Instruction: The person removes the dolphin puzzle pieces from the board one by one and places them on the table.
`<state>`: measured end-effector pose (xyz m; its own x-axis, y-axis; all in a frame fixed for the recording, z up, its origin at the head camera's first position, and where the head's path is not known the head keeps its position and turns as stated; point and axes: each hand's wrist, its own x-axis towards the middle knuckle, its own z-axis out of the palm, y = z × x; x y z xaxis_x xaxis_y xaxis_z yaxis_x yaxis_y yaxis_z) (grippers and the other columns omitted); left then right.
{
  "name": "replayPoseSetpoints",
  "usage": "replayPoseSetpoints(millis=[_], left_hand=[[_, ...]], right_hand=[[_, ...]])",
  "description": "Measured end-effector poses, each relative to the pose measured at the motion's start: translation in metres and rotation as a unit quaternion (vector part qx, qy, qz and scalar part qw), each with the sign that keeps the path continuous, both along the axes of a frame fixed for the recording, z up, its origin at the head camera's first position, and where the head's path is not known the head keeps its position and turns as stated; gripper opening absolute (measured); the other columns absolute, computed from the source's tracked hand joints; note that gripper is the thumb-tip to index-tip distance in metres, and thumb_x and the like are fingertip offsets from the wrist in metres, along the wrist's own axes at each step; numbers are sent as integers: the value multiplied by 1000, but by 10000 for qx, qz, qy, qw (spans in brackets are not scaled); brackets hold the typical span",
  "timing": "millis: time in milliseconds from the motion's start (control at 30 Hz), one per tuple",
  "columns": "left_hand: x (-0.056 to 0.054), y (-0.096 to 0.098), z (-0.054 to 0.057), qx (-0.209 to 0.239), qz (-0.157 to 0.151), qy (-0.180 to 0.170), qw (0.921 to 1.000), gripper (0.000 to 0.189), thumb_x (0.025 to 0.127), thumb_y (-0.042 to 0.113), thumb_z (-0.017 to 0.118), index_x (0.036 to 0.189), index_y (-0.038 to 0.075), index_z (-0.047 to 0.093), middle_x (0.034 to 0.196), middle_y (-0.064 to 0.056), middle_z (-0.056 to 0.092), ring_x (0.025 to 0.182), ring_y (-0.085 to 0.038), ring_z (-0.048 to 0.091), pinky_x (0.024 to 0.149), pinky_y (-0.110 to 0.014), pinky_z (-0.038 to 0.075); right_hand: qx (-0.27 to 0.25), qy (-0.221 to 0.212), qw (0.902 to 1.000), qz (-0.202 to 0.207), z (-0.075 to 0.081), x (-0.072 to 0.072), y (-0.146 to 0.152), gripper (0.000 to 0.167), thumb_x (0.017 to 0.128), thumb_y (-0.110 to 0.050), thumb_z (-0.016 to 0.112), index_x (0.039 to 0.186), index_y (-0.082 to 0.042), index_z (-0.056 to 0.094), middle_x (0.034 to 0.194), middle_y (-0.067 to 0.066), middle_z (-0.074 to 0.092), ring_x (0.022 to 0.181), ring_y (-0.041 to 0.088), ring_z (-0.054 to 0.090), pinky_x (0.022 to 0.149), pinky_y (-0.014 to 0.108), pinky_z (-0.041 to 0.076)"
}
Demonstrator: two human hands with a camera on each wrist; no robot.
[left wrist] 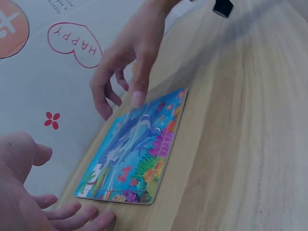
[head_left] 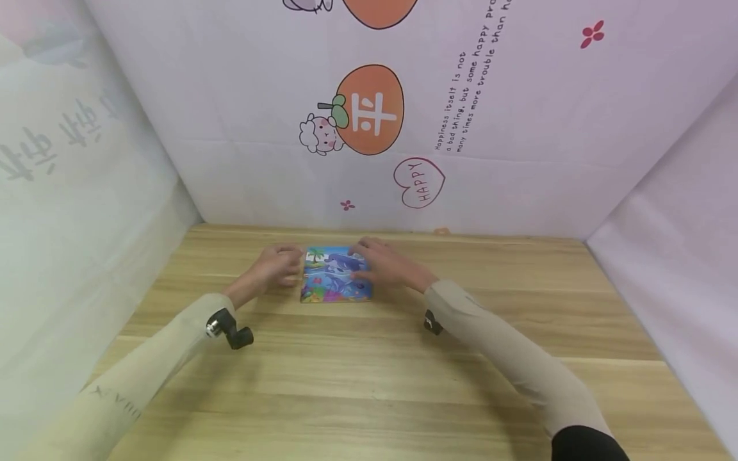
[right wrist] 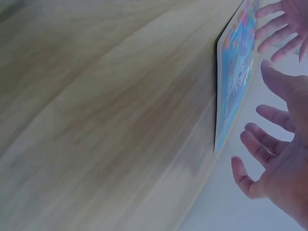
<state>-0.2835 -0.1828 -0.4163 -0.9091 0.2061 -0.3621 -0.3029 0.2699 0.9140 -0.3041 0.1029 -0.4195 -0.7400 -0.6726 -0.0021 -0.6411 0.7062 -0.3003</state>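
A flat, nearly square picture board [head_left: 328,282] with dolphins, coral and a palm tree lies face up on the table. My left hand [head_left: 277,267] is beside its left edge, fingers apart and relaxed. In the left wrist view that hand [left wrist: 29,192] has its fingertips close to the board's corner; whether they touch it I cannot tell. My right hand [head_left: 385,264] hovers over the board's right side, thumb and fingers spread and loosely bent, with nothing held between them. From the right wrist view, the right hand [right wrist: 284,149] appears apart from the board [right wrist: 236,72].
The wooden table [head_left: 369,378] stretches toward me under both forearms. A white printed cloth [head_left: 259,173] rises behind the table's far edge, close beyond the board. More white cloth [head_left: 686,211] hangs at the right side. Each wrist carries a small black camera mount [head_left: 230,330].
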Motion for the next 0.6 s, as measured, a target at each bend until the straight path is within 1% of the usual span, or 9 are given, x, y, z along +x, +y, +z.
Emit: replayPoseSetpoints(millis=[100,167,200,300,367,467,533,600], left_hand=[[-5,-2,-1,186,-131,-187,9996,65,112,28,47,163,-4,21,161,-35,34,146,-49,43,114,-53,53],[-9,-2,-2,263,-154,-355,9989,66,112,30,46,164,-3,21,160,-34,37,144,-48,45,113,-51,54],[-11,-2,-2,313,-148,-470,9983,66,113,31,46,164,-3,20,160,-32,39,144,-46,46,113,-49,54],[-17,0,-4,529,4,-851,9950,67,113,33,45,164,-2,20,161,-28,40,146,-42,46,117,-47,51],[-20,2,-5,681,47,-1078,9918,67,113,34,42,163,-4,18,163,-26,38,148,-40,43,122,-46,47],[-21,7,-5,738,38,-1273,9891,67,114,34,39,163,-7,16,164,-27,35,151,-40,39,126,-46,40],[-21,11,-5,673,102,-1333,9887,67,114,35,39,162,-8,20,164,-26,37,150,-38,40,127,-44,39],[-22,16,-4,562,215,-1358,9889,65,113,35,42,160,-7,28,161,-25,42,144,-35,48,125,-41,42]], right_hand=[[-206,-208,9996,56,-1,-4,-6,58,99,-37,74,146,-7,56,146,16,54,131,31,54,117,49,49],[-335,-380,9987,87,-3,-7,-11,63,98,-37,75,148,-6,53,146,17,53,131,31,53,116,48,50],[-405,-481,9980,96,-3,-9,-15,66,97,-37,76,150,-6,51,146,17,52,130,31,53,115,47,51],[-495,-743,9960,75,-6,-14,-26,77,95,-39,78,156,-6,43,148,19,49,132,31,51,116,48,50],[-496,-941,9943,3,-9,-18,-35,85,94,-41,79,159,-7,37,150,20,45,134,32,50,117,49,49],[-417,-1266,9909,-208,-13,-22,-45,89,91,-41,81,159,-6,36,151,20,41,136,33,49,118,49,49],[-385,-1461,9877,-407,-14,-24,-50,88,89,-39,84,156,-5,38,149,19,40,136,34,48,119,48,49],[-397,-1599,9846,-577,-13,-25,-52,85,88,-36,85,153,-4,42,147,18,41,136,34,49,119,47,49]])
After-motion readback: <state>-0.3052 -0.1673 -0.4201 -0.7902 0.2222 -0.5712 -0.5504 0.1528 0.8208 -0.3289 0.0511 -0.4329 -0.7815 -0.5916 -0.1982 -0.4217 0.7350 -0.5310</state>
